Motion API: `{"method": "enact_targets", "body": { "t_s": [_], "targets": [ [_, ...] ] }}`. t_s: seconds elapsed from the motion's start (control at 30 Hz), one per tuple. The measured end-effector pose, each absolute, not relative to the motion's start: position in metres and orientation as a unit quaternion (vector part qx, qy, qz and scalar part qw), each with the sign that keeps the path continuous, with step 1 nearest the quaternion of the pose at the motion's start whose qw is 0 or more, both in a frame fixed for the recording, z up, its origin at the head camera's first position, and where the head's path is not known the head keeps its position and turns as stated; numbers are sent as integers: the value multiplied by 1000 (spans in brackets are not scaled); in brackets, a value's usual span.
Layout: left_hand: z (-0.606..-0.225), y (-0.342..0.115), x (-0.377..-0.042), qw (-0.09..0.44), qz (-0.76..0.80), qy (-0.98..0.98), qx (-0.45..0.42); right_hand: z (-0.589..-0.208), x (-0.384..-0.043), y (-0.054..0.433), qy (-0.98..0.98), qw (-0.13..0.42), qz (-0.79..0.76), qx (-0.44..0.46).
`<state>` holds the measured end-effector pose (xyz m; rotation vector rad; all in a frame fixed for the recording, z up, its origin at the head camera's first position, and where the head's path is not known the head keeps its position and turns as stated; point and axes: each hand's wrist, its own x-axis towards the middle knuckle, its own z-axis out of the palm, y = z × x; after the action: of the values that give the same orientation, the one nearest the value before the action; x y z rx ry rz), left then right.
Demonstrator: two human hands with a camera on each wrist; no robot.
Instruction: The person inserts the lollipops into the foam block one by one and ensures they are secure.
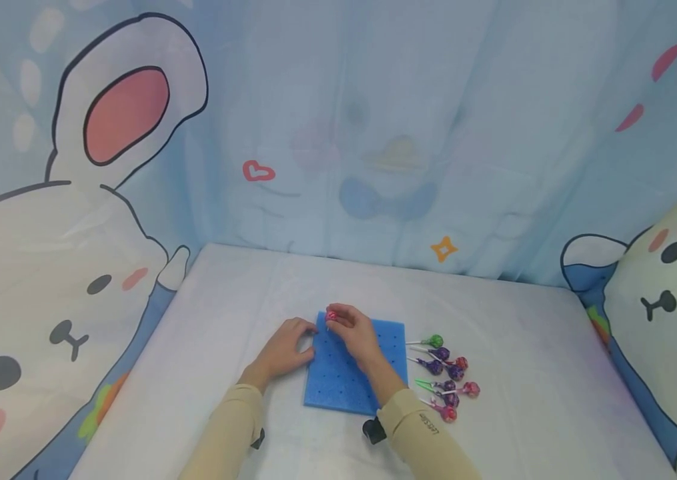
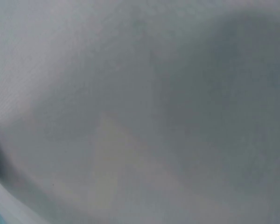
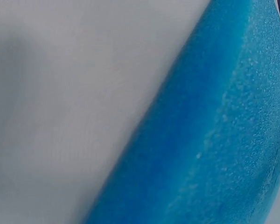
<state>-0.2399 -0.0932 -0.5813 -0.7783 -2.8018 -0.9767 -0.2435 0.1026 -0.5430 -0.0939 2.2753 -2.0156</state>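
A blue foam board (image 1: 344, 383) dotted with small holes lies flat on the white table. Over its far left corner, my right hand (image 1: 359, 335) pinches a red lollipop (image 1: 331, 315) with the candy up. Whether its stick sits in a hole cannot be made out. My left hand (image 1: 284, 348) rests at the board's left edge, thumb and fingers apart and touching the side. The right wrist view shows only the board's thick edge (image 3: 191, 121) close up, and the left wrist view mostly blurred white cloth.
Several wrapped lollipops lie loose right of the board, among them a green one (image 1: 436, 341), a purple one (image 1: 434, 367) and a pink one (image 1: 471, 389). A blue curtain (image 1: 398, 80) with cartoon animals hangs behind and beside the white tablecloth (image 1: 554, 373).
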Motion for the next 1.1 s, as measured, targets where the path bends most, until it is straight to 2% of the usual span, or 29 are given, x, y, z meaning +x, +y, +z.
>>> {"method": "enact_targets", "body": {
  "t_s": [0.67, 0.83, 1.1],
  "targets": [
    [-585, -94, -241, 33, -313, -917, -246, -549, -244, 117, 730, 70, -679, -42],
    [-583, -94, -239, 29, -311, -918, -244, -542, -241, 140, 745, 56, -664, -37],
    [-579, -94, -237, 20, -310, -919, -244, -528, -227, 198, 792, 15, -610, 20]
  ]
}}
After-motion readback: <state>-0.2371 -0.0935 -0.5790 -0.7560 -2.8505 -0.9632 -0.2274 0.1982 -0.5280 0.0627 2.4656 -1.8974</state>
